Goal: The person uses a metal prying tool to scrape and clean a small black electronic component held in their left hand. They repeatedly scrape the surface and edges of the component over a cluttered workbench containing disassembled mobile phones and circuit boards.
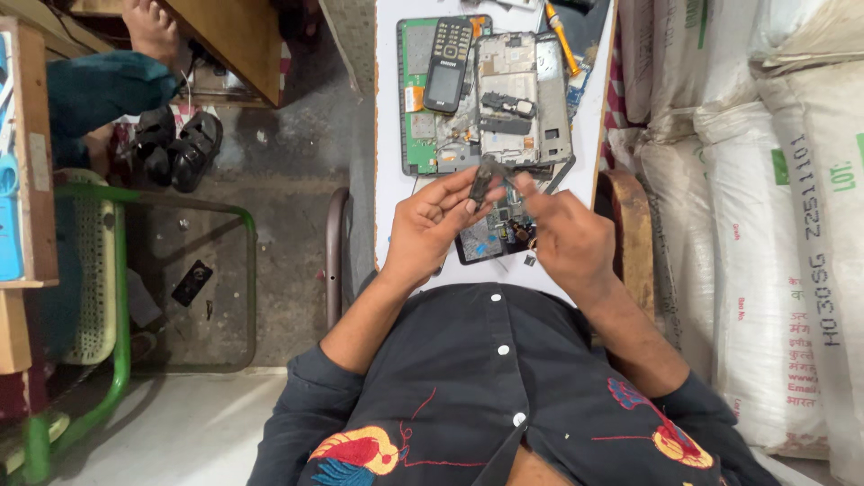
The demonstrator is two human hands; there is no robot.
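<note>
White table (389, 135) with opened phone frames (522, 90) and green board (416, 126).

Grey concrete floor (270, 243); green metal chair frame (117, 297) at left; white woven sacks (765, 225) stacked at right; wooden furniture (234, 36) above.

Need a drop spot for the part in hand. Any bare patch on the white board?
Bare strip along the white board left edge, beside the green circuit board, down to the left hand. Small patch at the near edge below the dark opened phone. Middle and far end are crowded: keypad phone, grey phone frames, orange-handled tool. Right hand covers the right side.
</note>
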